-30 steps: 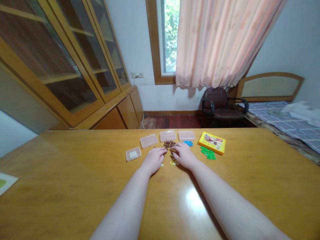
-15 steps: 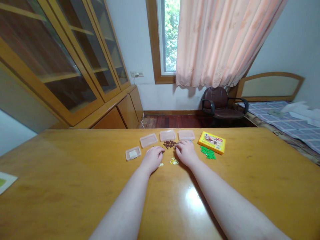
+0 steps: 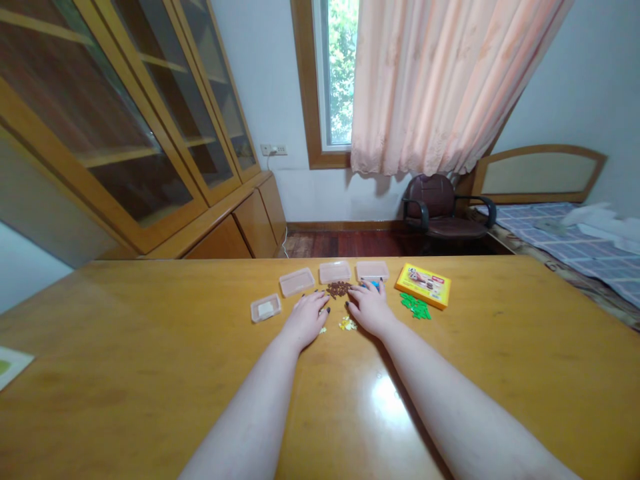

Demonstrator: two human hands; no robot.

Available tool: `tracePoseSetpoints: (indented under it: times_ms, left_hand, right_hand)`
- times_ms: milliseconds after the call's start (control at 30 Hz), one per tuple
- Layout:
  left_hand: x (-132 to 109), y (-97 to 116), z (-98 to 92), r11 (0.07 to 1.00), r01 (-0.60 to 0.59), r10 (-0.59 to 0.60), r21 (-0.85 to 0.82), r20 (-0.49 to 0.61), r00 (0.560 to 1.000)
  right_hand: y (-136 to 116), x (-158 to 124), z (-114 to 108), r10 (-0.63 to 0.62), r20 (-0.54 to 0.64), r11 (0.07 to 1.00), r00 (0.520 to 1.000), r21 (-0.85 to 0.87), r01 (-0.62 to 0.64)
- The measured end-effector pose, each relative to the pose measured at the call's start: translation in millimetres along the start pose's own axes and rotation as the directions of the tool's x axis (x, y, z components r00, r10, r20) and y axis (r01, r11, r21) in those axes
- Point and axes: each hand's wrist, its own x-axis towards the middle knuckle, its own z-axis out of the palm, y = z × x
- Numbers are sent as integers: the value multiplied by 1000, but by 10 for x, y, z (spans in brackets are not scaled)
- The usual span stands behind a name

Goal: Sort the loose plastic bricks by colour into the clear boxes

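Observation:
My left hand (image 3: 306, 320) lies on the table with its fingers spread and nothing in it. A few pale bits (image 3: 323, 330) show beside its thumb side, partly covered by the hand. Likewise, my right hand (image 3: 373, 312) rests palm down, fingers apart, holding nothing. Between the fingertips of both hands is a pile of small brown pieces (image 3: 339, 289). Nearer to me sits a small heap of yellow and white pieces (image 3: 347, 323). Blue pieces (image 3: 375, 285) peek out at the right hand's fingertips, mostly hidden.
Clear plastic boxes stand in an arc behind the hands: left (image 3: 297, 283), middle (image 3: 335, 272) and right (image 3: 372, 271). A smaller box (image 3: 265, 309) holds something white. Green pieces (image 3: 415, 307) lie by a yellow carton (image 3: 424, 285). The wooden table (image 3: 150, 373) ends just behind them.
Both hands have gone from curled fingers to spread fingers, staying in nearly the same place. Blue pieces now show more by the right fingertips.

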Motion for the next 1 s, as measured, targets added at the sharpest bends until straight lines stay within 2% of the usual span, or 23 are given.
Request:
tracePoseSetpoints:
  times_ms: [67,167,300,400,433,500,567,700,767,867,933,1000]
  left_hand:
    - [0,2,-1,1000,1,-1,-6,1,1000]
    - [0,12,-26,1000,15,-16,-27,-38,999]
    - [7,18,-79,995,38,-49,-92,-124,991]
    - [23,1,-82,988,73,-95,-138,-158,983]
    - [28,-9,-72,985,82,-106,-152,-158,982]
    - [34,-33,-36,979,79,-106,-186,-142,984]
    - [25,-60,8,973,43,-69,-226,-110,992]
    - [-26,-121,73,932,6,-29,-362,-58,998]
    - [-41,-156,95,862,23,-74,-506,-80,994]
    - [-24,-216,117,706,49,-223,-706,-156,962]
    - [0,-256,122,648,50,-283,-760,-180,942]
    - [19,-290,118,627,50,-294,-777,-176,939]
  right_hand:
    - [1,1,-8,-19,-19,1000,1000,20,19]
    - [28,15,-22,6,-142,994,990,108,10]
    - [68,39,-20,115,-266,917,957,398,0]
    - [21,37,22,197,-220,777,955,629,-16]
    - [-13,28,43,194,-171,729,966,684,-26]
    - [-94,-2,80,109,-49,673,993,738,-38]
    - [-173,-48,100,-13,30,712,999,702,-12]
    - [-294,-165,84,-205,49,865,978,476,157]
    - [-352,-213,85,-253,57,910,966,354,218]
    - [-459,-231,128,-297,89,938,951,211,273]
    - [-542,-195,171,-314,111,940,943,174,293]
    - [-633,-125,213,-319,122,942,940,148,300]
